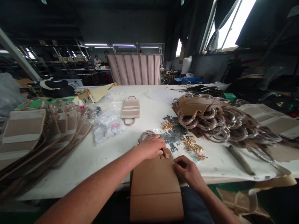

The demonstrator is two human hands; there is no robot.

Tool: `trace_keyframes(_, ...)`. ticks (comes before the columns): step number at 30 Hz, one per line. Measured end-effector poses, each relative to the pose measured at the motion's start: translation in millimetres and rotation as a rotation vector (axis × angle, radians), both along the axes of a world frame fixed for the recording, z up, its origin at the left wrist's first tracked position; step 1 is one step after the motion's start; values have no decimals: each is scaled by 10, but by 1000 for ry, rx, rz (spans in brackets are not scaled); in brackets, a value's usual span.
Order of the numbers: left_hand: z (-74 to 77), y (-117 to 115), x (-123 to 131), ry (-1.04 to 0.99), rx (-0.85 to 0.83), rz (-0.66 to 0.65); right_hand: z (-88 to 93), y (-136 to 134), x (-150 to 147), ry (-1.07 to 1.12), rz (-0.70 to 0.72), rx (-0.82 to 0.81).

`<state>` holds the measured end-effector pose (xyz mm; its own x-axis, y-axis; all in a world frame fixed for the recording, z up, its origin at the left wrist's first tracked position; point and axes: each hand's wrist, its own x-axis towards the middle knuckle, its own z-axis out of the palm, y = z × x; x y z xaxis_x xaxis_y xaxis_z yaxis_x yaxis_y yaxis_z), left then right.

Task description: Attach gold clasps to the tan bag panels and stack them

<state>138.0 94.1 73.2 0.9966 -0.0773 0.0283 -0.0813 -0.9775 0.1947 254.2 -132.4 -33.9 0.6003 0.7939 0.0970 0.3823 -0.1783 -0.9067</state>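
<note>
A brown leather handbag panel (155, 180) lies in front of me, its near part hanging over the table edge toward my lap. Plastic-wrapped handles (146, 134) stick out at its far end. My left hand (153, 147) rests across the panel's upper part, fingers curled down beside a small leather tab (165, 154). At the panel's right edge my right hand (187, 169) is closed in a pinch; whatever is between its fingertips is too small to make out. Just beyond the hands are gold metal fittings (193, 146), more gold pieces (168, 125) and a heap of grey metal plates (175, 133).
Brown panels with wrapped handles (198, 107) are piled at right, near a dark bar-shaped tool (241, 160). Striped bag panels (23, 130) are stacked at left. A striped panel (130, 109) and a clear plastic bag (108, 127) lie on the white table (154, 102).
</note>
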Motion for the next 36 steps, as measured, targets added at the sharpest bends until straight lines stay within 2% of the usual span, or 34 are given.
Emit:
trace_keyframes(2, -3, 0, 7, 8, -18, 13, -32, -20, -48, 168, -40, -13)
trace_keyframes(4, -18, 5, 12, 3, -27, 22, -16, -28, -37, 251, -15, -8)
trace_keyframes(7, -44, 24, 19, -10, -33, 31, 18, -31, -9, 310, 45, 10)
trace_keyframes(10, -44, 35, 21, -19, -37, 29, -21, -20, -13, 307, 27, 42)
trace_keyframes(14, 10, 24, 15, -21, -38, 35, -95, 0, -26, 308, -105, 89)
trace_keyframes(18, 63, 35, 23, 9, -57, 41, 2, 2, -66, 305, -287, 192)
trace_keyframes(20, 72, 61, 45, 24, -80, 51, 91, 12, -136, 276, -306, 253)
trace_keyframes(23, 75, 100, 98, 43, -112, 67, 158, 77, -307, 202, -209, 267)
trace_keyframes(27, 108, 95, 170, 92, -140, 64, 44, 238, -533, -115, -65, 211)
trace_keyframes(31, 179, 42, 205, 156, -177, 67, -100, 337, -651, -295, -31, 292)
trace_keyframes(36, 215, -53, 206, 210, -298, 171, -41, 308, -717, -443, 48, 363)
